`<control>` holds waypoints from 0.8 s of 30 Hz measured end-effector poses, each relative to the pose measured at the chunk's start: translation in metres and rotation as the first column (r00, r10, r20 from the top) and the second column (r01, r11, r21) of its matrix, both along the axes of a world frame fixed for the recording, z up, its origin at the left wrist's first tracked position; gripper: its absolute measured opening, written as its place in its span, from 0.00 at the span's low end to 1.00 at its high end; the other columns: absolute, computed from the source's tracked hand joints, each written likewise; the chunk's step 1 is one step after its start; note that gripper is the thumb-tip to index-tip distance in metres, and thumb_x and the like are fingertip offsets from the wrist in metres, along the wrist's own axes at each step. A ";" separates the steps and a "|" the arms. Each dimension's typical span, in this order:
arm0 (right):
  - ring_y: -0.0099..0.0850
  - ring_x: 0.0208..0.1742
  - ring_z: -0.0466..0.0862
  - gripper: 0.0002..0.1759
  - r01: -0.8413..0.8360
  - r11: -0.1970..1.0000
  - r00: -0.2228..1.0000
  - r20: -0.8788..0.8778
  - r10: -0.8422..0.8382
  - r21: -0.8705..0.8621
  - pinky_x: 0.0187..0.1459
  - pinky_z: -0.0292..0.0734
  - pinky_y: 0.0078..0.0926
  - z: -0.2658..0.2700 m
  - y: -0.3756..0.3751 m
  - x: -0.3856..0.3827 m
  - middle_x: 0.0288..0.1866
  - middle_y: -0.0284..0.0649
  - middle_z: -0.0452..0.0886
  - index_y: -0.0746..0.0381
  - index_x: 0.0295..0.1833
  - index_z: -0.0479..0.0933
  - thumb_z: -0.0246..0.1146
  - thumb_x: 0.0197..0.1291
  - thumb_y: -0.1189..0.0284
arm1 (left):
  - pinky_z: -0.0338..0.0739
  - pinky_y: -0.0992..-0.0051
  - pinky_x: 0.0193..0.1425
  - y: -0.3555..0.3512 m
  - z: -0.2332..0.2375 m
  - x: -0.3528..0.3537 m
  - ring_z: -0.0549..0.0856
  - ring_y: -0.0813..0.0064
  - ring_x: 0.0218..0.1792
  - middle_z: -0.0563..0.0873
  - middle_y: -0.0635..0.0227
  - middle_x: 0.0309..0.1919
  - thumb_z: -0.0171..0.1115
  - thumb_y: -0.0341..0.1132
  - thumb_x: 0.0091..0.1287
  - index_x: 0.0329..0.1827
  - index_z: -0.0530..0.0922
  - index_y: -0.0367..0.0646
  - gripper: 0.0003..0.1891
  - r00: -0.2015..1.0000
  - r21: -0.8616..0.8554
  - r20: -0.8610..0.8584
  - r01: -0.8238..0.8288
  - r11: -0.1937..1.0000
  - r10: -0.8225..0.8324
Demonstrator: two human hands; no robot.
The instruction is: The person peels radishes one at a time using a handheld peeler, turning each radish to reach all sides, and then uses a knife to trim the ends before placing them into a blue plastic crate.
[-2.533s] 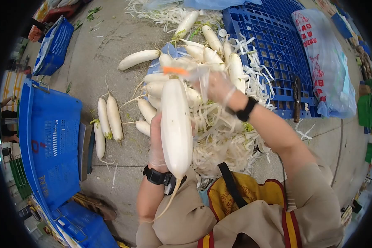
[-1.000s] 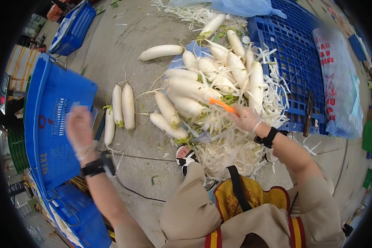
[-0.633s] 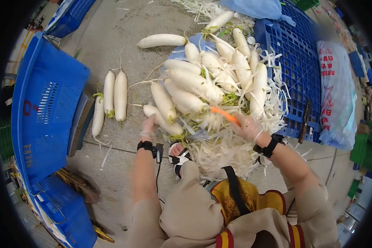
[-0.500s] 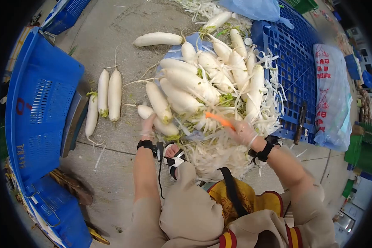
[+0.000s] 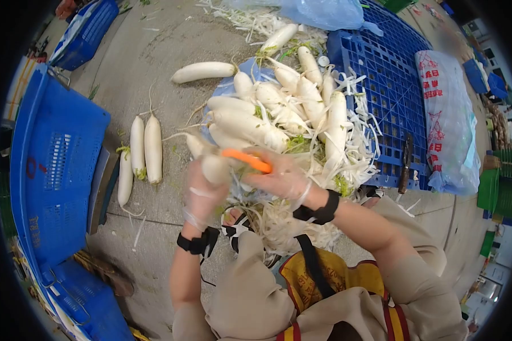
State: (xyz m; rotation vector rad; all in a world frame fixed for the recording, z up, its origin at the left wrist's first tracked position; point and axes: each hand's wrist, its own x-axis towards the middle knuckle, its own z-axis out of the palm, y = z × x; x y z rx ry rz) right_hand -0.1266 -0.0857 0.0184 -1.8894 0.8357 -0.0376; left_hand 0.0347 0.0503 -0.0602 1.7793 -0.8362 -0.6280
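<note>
While the left hand [image 5: 206, 192] gripped a white radish [image 5: 215, 169] above the floor [image 5: 159, 45], the right hand [image 5: 281, 177] was closed around an orange peeler [image 5: 249, 161] just beside it. Beyond them lay a heap of radishes [image 5: 256, 126], with pale peelings [image 5: 358, 150] strewn alongside, near a blue pallet [image 5: 381, 74].

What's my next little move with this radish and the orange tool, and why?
I'd probably steady the held radish in your left hand and draw the orange tool along it: your right hand holds the tool close beside it, and pale strips nearby suggest peeling. Blur hides whether the blade touches.
</note>
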 end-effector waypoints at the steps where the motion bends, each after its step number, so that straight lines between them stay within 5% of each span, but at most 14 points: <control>1: 0.30 0.32 0.82 0.22 0.067 0.997 0.988 0.140 -0.071 0.035 0.37 0.76 0.28 0.012 0.006 0.008 0.32 0.41 0.82 0.62 0.52 0.77 0.64 0.54 0.62 | 0.76 0.66 0.49 -0.014 0.024 -0.009 0.81 0.58 0.44 0.79 0.57 0.45 0.68 0.24 0.46 0.54 0.70 0.39 0.28 0.955 0.073 0.246 0.152 0.986 -0.166; 5: 0.25 0.28 0.78 0.16 0.169 0.958 0.827 0.495 -0.266 0.232 0.33 0.75 0.24 0.007 -0.006 0.004 0.28 0.37 0.80 0.65 0.46 0.78 0.62 0.56 0.66 | 0.75 0.62 0.48 -0.033 0.056 -0.027 0.78 0.47 0.44 0.78 0.51 0.46 0.70 0.27 0.46 0.53 0.70 0.38 0.29 0.788 0.122 0.536 0.284 0.951 -0.304; 7: 0.20 0.35 0.77 0.13 0.159 0.966 0.897 0.378 -0.227 0.204 0.37 0.75 0.21 0.023 -0.013 -0.010 0.33 0.36 0.79 0.64 0.47 0.78 0.63 0.55 0.76 | 0.75 0.63 0.50 -0.035 0.048 -0.032 0.78 0.50 0.46 0.78 0.53 0.45 0.70 0.27 0.45 0.56 0.70 0.39 0.31 0.774 0.032 0.590 0.262 0.965 -0.230; 8: 0.23 0.34 0.78 0.12 0.160 0.944 0.852 0.524 0.015 -0.288 0.36 0.75 0.22 0.019 -0.011 -0.014 0.32 0.36 0.80 0.63 0.45 0.79 0.64 0.54 0.76 | 0.75 0.63 0.52 -0.033 0.047 -0.036 0.79 0.54 0.47 0.77 0.54 0.46 0.70 0.25 0.46 0.58 0.67 0.38 0.33 0.788 -0.006 0.606 0.146 0.989 -0.113; 9: 0.25 0.32 0.80 0.11 0.211 0.676 0.798 0.523 0.298 -0.706 0.35 0.76 0.23 0.019 -0.009 -0.017 0.32 0.36 0.81 0.62 0.43 0.79 0.65 0.52 0.76 | 0.75 0.62 0.53 -0.030 0.043 -0.040 0.79 0.57 0.48 0.77 0.55 0.47 0.70 0.23 0.46 0.61 0.65 0.37 0.36 0.787 -0.053 0.617 0.028 0.998 0.011; 10: 0.33 0.30 0.82 0.12 0.134 0.960 0.719 0.691 0.077 -0.247 0.32 0.76 0.27 0.026 -0.005 -0.017 0.31 0.38 0.81 0.60 0.41 0.79 0.67 0.48 0.75 | 0.73 0.62 0.58 -0.018 0.008 -0.044 0.79 0.63 0.50 0.75 0.56 0.52 0.65 0.34 0.59 0.66 0.60 0.37 0.33 0.991 -0.044 -0.063 -0.118 0.992 0.115; 11: 0.33 0.30 0.82 0.12 0.145 0.955 0.713 0.697 0.081 -0.259 0.32 0.76 0.27 0.034 -0.004 -0.016 0.31 0.38 0.81 0.60 0.41 0.79 0.67 0.48 0.75 | 0.73 0.62 0.58 -0.018 0.017 -0.046 0.79 0.63 0.50 0.75 0.56 0.52 0.65 0.34 0.59 0.66 0.60 0.37 0.33 0.993 -0.059 -0.055 -0.109 0.992 0.106; 12: 0.35 0.30 0.82 0.13 -0.024 0.963 0.667 0.713 0.216 -0.269 0.31 0.75 0.29 0.040 -0.002 -0.016 0.31 0.39 0.81 0.61 0.41 0.79 0.68 0.47 0.74 | 0.73 0.63 0.59 -0.018 0.035 -0.050 0.78 0.64 0.53 0.74 0.55 0.55 0.58 0.42 0.65 0.67 0.60 0.37 0.31 0.729 -0.034 -0.683 -0.088 0.996 0.041; 13: 0.37 0.31 0.82 0.13 -0.191 0.941 0.600 0.725 0.337 -0.279 0.30 0.75 0.30 0.043 0.001 -0.017 0.30 0.39 0.80 0.61 0.41 0.78 0.68 0.46 0.73 | 0.73 0.64 0.61 -0.020 0.051 -0.055 0.77 0.65 0.55 0.73 0.55 0.58 0.51 0.50 0.70 0.67 0.60 0.37 0.30 0.121 -0.019 -0.993 -0.047 0.999 -0.013; 15: 0.40 0.32 0.82 0.14 -0.231 0.896 0.598 0.671 0.438 -0.378 0.32 0.76 0.32 0.031 0.014 -0.025 0.32 0.40 0.80 0.61 0.42 0.77 0.66 0.46 0.73 | 0.77 0.66 0.57 -0.038 0.061 -0.064 0.79 0.66 0.53 0.75 0.54 0.56 0.39 0.59 0.71 0.67 0.61 0.36 0.35 0.183 -0.130 -0.975 -0.005 0.991 -0.127; 17: 0.43 0.33 0.82 0.15 -0.287 0.836 0.591 0.600 0.539 -0.468 0.34 0.76 0.34 0.019 0.018 -0.032 0.34 0.41 0.80 0.60 0.43 0.75 0.64 0.46 0.73 | 0.79 0.69 0.52 -0.049 0.056 -0.060 0.83 0.65 0.48 0.80 0.55 0.51 0.43 0.56 0.71 0.65 0.64 0.34 0.32 -0.027 -0.230 -0.973 0.147 0.962 -0.228; 20: 0.46 0.34 0.80 0.14 -0.433 0.823 0.648 0.507 0.568 -0.368 0.34 0.75 0.38 0.020 0.014 -0.046 0.34 0.44 0.77 0.61 0.42 0.73 0.63 0.47 0.73 | 0.79 0.68 0.52 -0.062 0.045 -0.052 0.83 0.66 0.45 0.81 0.56 0.47 0.46 0.53 0.70 0.63 0.66 0.35 0.30 0.152 -0.122 -0.979 0.080 0.989 -0.133; 22: 0.46 0.35 0.80 0.11 -0.518 0.855 0.770 0.437 0.465 0.004 0.35 0.74 0.40 0.036 0.008 -0.059 0.34 0.47 0.77 0.61 0.42 0.73 0.60 0.52 0.72 | 0.79 0.67 0.54 -0.060 0.041 -0.039 0.82 0.67 0.48 0.81 0.56 0.49 0.47 0.53 0.70 0.63 0.67 0.36 0.30 0.196 -0.170 -0.964 0.054 0.984 -0.178; 24: 0.44 0.32 0.80 0.10 -0.410 0.912 0.825 0.414 0.385 -0.030 0.34 0.75 0.37 0.025 -0.005 -0.069 0.31 0.45 0.77 0.62 0.43 0.74 0.59 0.55 0.73 | 0.79 0.67 0.52 -0.053 0.054 -0.033 0.82 0.67 0.47 0.82 0.56 0.47 0.47 0.50 0.69 0.61 0.68 0.36 0.27 0.288 -0.085 -0.956 -0.079 0.993 -0.059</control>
